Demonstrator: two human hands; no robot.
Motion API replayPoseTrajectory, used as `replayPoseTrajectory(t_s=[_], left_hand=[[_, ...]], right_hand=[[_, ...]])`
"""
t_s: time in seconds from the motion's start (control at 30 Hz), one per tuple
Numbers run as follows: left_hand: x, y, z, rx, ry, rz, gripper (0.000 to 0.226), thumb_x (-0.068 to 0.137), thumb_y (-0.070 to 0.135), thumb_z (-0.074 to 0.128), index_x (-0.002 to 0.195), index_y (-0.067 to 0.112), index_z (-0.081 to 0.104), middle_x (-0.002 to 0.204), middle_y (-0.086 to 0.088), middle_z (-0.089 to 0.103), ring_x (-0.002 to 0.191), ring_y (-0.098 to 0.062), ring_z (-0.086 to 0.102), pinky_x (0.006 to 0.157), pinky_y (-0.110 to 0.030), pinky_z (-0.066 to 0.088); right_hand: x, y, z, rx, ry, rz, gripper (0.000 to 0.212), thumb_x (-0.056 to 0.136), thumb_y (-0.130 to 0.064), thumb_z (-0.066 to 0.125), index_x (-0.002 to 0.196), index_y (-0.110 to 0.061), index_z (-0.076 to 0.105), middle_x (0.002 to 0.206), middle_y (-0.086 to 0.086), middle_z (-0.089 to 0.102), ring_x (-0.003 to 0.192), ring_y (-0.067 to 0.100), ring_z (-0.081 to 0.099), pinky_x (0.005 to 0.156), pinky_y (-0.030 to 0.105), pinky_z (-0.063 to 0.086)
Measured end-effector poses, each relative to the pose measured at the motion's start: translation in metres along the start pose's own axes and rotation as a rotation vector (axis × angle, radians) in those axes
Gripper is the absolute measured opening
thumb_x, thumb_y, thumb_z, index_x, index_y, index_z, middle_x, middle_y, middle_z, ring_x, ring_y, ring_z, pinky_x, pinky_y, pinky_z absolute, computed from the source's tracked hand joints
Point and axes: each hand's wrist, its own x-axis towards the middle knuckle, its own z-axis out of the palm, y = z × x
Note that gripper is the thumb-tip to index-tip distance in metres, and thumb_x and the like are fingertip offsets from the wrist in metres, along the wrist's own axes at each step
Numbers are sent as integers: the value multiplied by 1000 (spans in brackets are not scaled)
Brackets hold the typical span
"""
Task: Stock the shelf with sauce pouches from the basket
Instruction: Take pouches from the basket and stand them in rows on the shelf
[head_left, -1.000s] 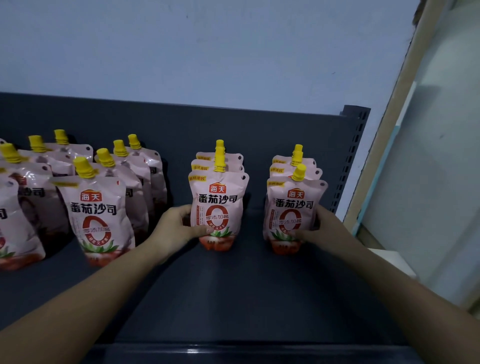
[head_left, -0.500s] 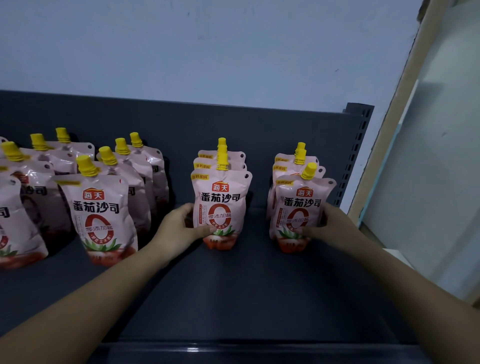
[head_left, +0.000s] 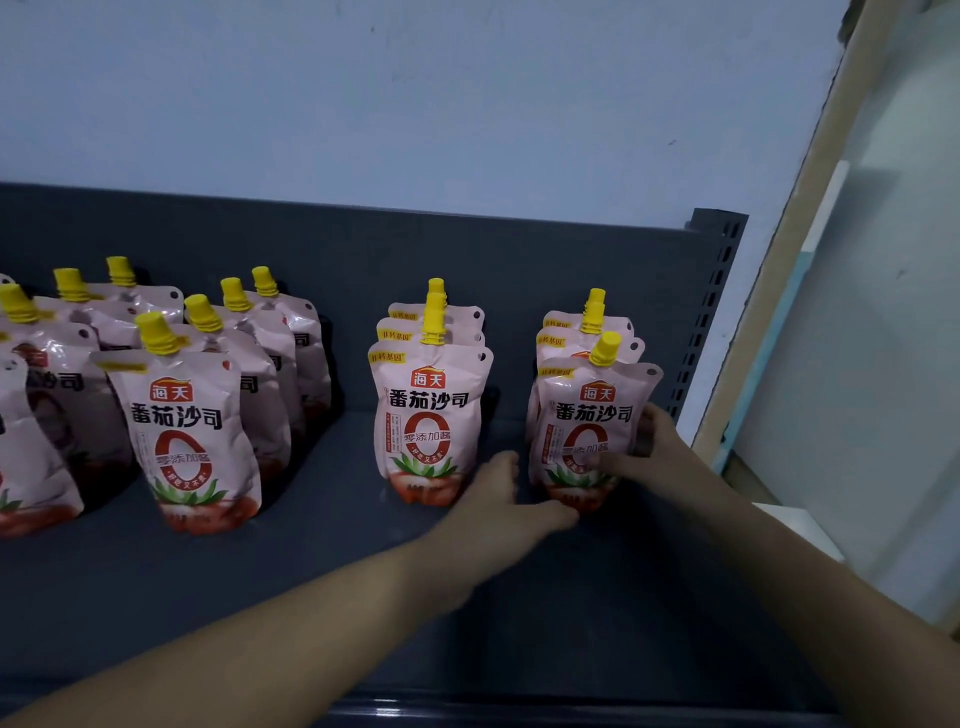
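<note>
The dark grey shelf (head_left: 311, 597) is carrying rows of upright sauce pouches (head_left: 187, 431), most standing well left of the fingers (head_left: 506, 462) of the left hand (head_left: 498, 499). Those fingers are lying loosely spread, gripping nothing, with the middle row (head_left: 431, 415) just to their left. The right hand (head_left: 654, 457) is curling round the front right pouch (head_left: 587, 415), fingers at its right edge and thumb pressing across its label.

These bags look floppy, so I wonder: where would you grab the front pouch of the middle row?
I'd pinch the front pouch across its side edges at mid-body, coming from the front: it stands upright, face forward, with two more pouches close behind it.
</note>
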Motion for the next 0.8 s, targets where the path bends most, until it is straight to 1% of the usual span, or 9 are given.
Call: replayPoseTrajectory(t_s=[0.03,0.1,0.2,0.27,0.3,0.37,0.4,0.6,0.8], left_hand=[[7,4,8,-25,7,10,58,77,18,70,123,24,36,126,11,46,112,-3,48,92,-16,42],[27,5,19,-104,48,12,81,66,14,72,135,20,31,137,2,45,120,-12,48,102,-29,44],[48,10,21,-186,109,-17,99,68,5,66,148,26,13,147,0,37,133,-21,39,111,-42,35],[58,11,21,-250,93,6,86,71,-3,60,144,24,24,139,-1,48,125,-19,47,102,-36,43],[61,10,22,-260,82,22,75,74,-7,56,138,23,32,128,1,55,115,-14,53,92,-28,47],[63,11,24,-275,56,46,65,77,-11,52,127,29,39,107,8,60,95,-2,54,72,-16,45],[63,11,26,-279,52,57,64,78,-11,52,124,32,40,103,10,59,92,0,53,69,-15,43],[66,10,32,-262,85,76,59,78,-9,54,117,34,42,104,10,61,94,-4,56,69,-15,44],[66,11,33,-277,77,103,58,81,-7,55,119,33,41,102,12,61,91,2,55,68,-13,44]], right_hand=[[0,1,0,32,-24,10,79,69,-3,77,134,-20,34,123,0,57,115,20,54,96,41,48],[-1,1,0,69,-79,21,80,71,-2,75,138,-19,34,128,1,56,115,18,55,87,31,49],[-4,-2,1,96,-137,5,73,74,-2,71,137,-21,38,124,-1,60,108,10,57,78,22,47],[-5,-3,2,115,-161,-3,68,75,-1,70,132,-23,41,118,-5,62,105,8,57,76,21,46],[-6,-4,1,125,-168,-5,66,75,0,69,131,-24,42,115,-6,63,104,8,58,75,21,46],[-6,-4,0,138,-170,-15,64,75,2,68,129,-24,44,112,-6,64,105,10,59,78,23,48],[-6,-3,0,143,-170,-19,63,76,3,67,128,-23,44,111,-6,65,105,11,59,80,23,49],[-5,1,-1,186,-168,-22,66,76,5,67,132,-21,43,119,1,65,112,18,60,93,33,49],[0,-1,1,196,-191,-33,67,75,12,64,131,-21,45,118,3,67,112,21,62,93,37,50]])
